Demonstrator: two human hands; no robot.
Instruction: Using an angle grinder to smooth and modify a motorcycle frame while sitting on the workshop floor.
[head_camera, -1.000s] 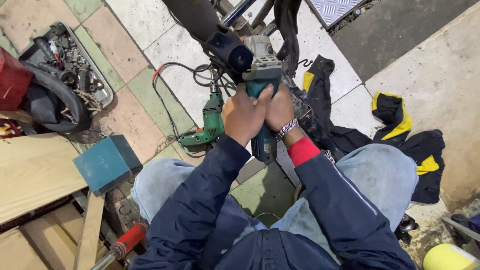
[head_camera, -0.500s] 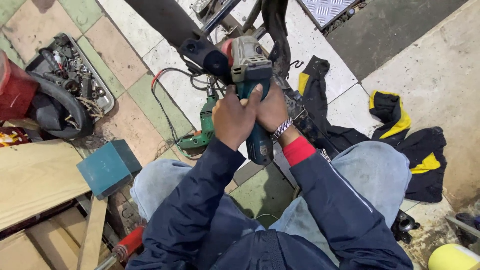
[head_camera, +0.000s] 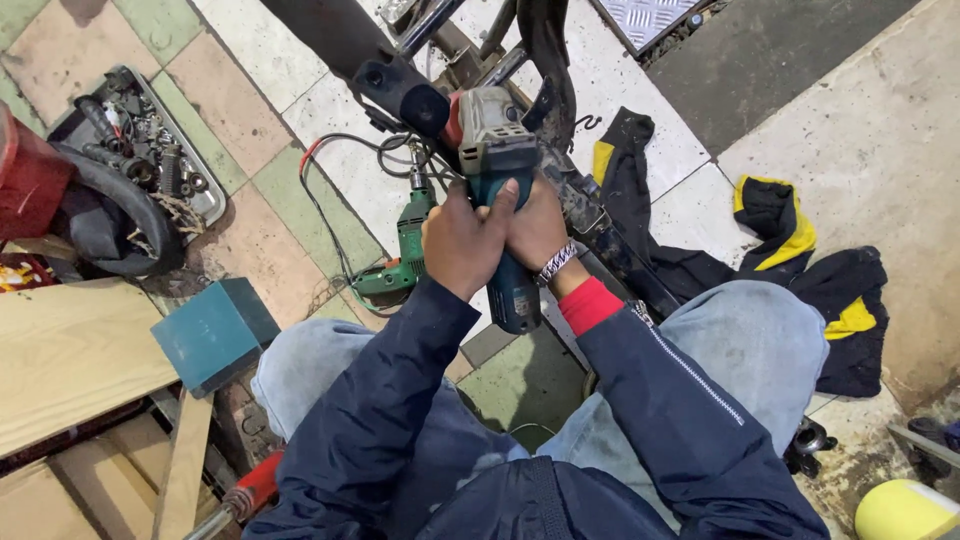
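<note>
Both hands grip a teal and grey angle grinder held out in front of my knees. My left hand wraps the teal body from the left, one finger stretched toward the grey head. My right hand, with a metal bracelet at the wrist, clasps the body from the right. The grinder's head sits against a dark metal frame with tubes running up and away. The disc itself is hidden behind the frame and grinder head.
A green electric drill with black cable lies on the tiles just left of my hands. A tray of small metal parts, a rubber tube and a red container sit far left. A teal box, wooden boards, black-and-yellow clothing surround me.
The view and my hands have shifted slightly; the grinder sits a little closer along the dark frame. My grip with both hands is unchanged.
</note>
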